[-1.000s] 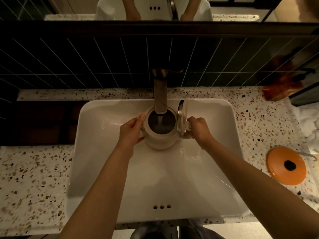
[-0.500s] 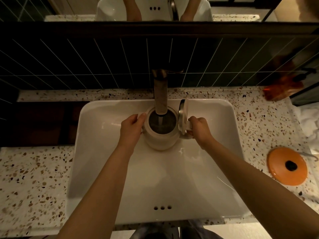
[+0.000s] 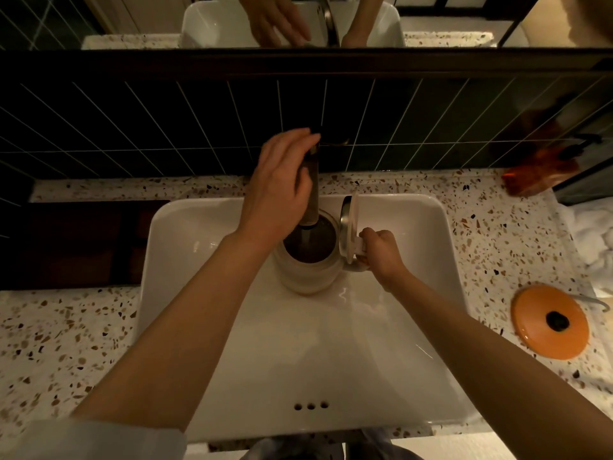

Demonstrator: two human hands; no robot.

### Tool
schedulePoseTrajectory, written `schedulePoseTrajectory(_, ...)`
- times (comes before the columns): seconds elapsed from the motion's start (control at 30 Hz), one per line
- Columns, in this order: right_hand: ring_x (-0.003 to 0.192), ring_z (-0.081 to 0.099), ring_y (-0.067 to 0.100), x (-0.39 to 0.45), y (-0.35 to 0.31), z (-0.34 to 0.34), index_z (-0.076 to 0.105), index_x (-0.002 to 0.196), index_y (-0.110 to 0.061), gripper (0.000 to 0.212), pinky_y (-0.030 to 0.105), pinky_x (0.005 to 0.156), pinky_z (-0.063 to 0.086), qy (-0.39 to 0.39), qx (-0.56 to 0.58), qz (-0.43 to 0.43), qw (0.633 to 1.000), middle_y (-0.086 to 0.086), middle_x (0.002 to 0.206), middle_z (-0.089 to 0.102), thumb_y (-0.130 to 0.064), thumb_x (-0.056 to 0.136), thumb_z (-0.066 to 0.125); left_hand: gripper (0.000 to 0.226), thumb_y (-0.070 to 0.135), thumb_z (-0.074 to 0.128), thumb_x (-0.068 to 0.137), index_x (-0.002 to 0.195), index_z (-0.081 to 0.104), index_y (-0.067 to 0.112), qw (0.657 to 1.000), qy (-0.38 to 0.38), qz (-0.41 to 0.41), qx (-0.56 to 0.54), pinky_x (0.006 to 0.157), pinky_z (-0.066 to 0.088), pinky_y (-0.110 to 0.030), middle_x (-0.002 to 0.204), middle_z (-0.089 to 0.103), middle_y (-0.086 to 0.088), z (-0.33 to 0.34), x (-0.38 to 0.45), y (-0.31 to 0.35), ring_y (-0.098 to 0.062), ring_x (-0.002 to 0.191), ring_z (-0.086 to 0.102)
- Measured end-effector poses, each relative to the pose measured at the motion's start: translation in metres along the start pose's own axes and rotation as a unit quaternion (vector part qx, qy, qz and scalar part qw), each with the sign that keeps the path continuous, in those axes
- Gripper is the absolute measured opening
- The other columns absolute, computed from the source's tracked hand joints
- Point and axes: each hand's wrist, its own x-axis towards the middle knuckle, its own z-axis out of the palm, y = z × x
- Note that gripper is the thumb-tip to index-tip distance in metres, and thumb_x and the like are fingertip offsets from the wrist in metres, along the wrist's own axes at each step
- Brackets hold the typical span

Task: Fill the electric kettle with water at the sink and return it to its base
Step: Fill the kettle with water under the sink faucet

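Observation:
A cream electric kettle (image 3: 308,272) sits in the white sink (image 3: 381,343) under the metal tap (image 3: 311,194), its lid (image 3: 348,227) hinged up on the right. Water runs from the spout into the kettle's dark mouth. My right hand (image 3: 381,254) grips the kettle's handle. My left hand (image 3: 282,184) is raised off the kettle and hovers over the tap, fingers spread toward its top near the wall. The orange kettle base (image 3: 550,322) lies on the counter to the right.
A speckled terrazzo counter (image 3: 66,333) surrounds the sink. Dark tiles (image 3: 132,127) and a mirror (image 3: 464,18) stand behind. A dark tray (image 3: 73,244) lies at the left, an amber object (image 3: 537,171) at the back right, and white cloth (image 3: 593,240) at the far right.
My left hand has let go of the kettle's side and risen to the top of the tap. My right hand still holds the handle; the kettle stays under the spout.

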Motion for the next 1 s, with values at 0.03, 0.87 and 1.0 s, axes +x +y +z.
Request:
schedulePoseTrajectory(0.03,0.055,0.042,0.021,0.0,0.0,0.0,0.041,0.058,-0.008,0.03,0.029,0.054,0.036,-0.001,0.0,0.001,1.0,0.01,0.057,0.042,-0.016,0.087,0.041,0.048,0.003,0.047,0.092,0.14,0.049,0.009,0.999,-0.019,0.021,0.017,0.115,0.024,-0.028,0.146,0.047,-0.01,0.0,0.005,0.003,-0.024,0.138,0.035)
schedulePoseTrajectory(0.87,0.058,0.043,0.024,-0.002,-0.002,-0.002,0.044,0.06,-0.007,0.029,0.033,0.059,0.036,-0.003,-0.008,-0.004,1.0,0.015,0.06,0.044,-0.015,0.087,0.04,0.052,0.001,0.047,0.09,0.14,0.051,0.014,0.993,-0.102,0.055,-0.004,0.12,0.014,-0.041,0.148,0.049,-0.005,0.025,0.007,-0.008,-0.022,0.143,0.033)
schedulePoseTrajectory(1.0,0.051,0.044,0.018,-0.004,-0.004,-0.002,0.042,0.057,-0.008,0.032,0.026,0.051,0.038,-0.003,-0.002,0.004,1.0,0.009,0.055,0.046,-0.012,0.088,0.039,0.038,0.001,0.052,0.09,0.125,0.063,0.01,0.977,0.073,-0.149,-0.137,0.114,0.032,-0.025,0.138,0.054,-0.006,0.018,-0.024,-0.025,-0.015,0.132,0.045)
